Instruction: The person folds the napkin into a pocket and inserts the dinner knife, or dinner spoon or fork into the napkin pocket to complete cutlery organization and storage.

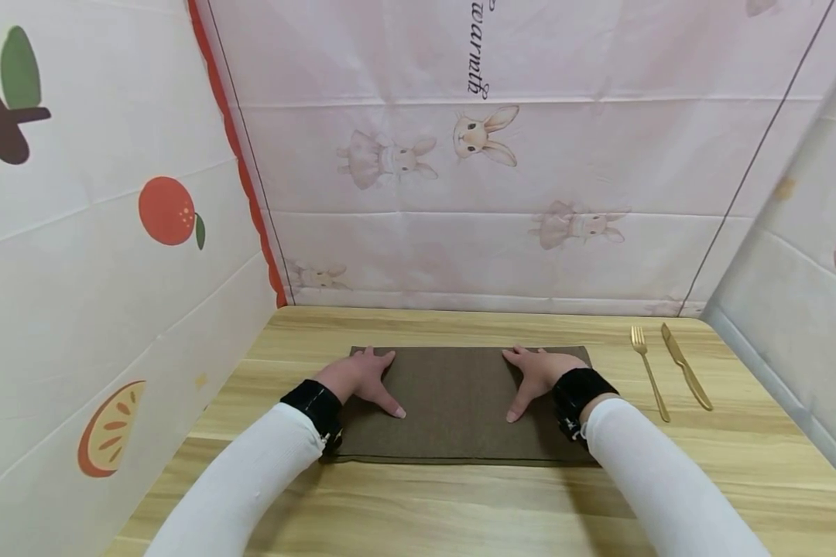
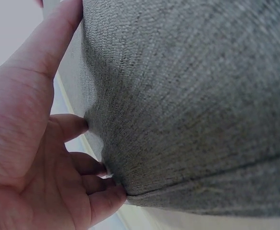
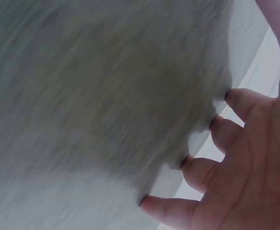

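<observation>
Two hands are being laid, fingers spread, on a brown cloth [image 1: 453, 410], which is being carried by the wooden bench [image 1: 460, 507] at the middle of the scene. The cloth is being kept flat, its long edges being set from left to right, and a doubled line is being shown along its near edge.

By the left hand [image 1: 364, 381], the far left part of the cloth is being touched; its grip is being held loose and unclenched, with the thumb being pointed inward and near. By the right hand [image 1: 538, 377], the far right part is being touched in the same manner, its grip likewise being held spread. In both wrist views the fingertips are being set against the fabric; its weave is being shown clearly in the left one and blurred in the right one.

Black bands are being worn on both wrists, and the arms are being covered by white sleeves. To the right of the cloth, a gold fork [image 1: 651, 379] and a gold knife [image 1: 684, 366] are being borne by the bench, the knife being placed just right of the fork. The far side is being bounded by a rabbit-printed sheet [image 1: 474, 255].
</observation>
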A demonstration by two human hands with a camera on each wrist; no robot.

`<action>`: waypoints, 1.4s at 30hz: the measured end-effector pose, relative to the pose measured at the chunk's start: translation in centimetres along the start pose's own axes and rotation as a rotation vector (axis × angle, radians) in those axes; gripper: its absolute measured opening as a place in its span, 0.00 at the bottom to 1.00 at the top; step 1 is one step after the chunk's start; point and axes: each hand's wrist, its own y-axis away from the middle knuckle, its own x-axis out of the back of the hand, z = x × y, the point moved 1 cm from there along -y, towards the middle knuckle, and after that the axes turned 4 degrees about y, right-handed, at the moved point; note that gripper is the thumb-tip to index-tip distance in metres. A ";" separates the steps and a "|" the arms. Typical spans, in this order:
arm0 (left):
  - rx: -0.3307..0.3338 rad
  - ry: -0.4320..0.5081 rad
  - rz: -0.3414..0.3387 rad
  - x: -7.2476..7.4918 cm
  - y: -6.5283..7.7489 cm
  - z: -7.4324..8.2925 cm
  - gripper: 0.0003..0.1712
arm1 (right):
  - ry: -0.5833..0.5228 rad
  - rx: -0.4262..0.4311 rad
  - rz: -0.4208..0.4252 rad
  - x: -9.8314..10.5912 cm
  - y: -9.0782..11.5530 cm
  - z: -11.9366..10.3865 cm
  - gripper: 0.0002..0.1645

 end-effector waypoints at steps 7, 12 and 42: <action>-0.005 -0.003 0.004 -0.1 -0.1 -0.1 0.77 | 0.009 -0.028 0.007 0.2 1.1 2.9 0.83; -0.009 0.001 0.000 -0.1 0.0 0.1 0.77 | -0.007 -0.046 0.009 0.4 1.8 5.2 0.85; -0.050 0.014 0.003 0.9 -0.7 -1.3 0.75 | 0.029 -0.040 0.064 0.0 2.9 7.1 0.87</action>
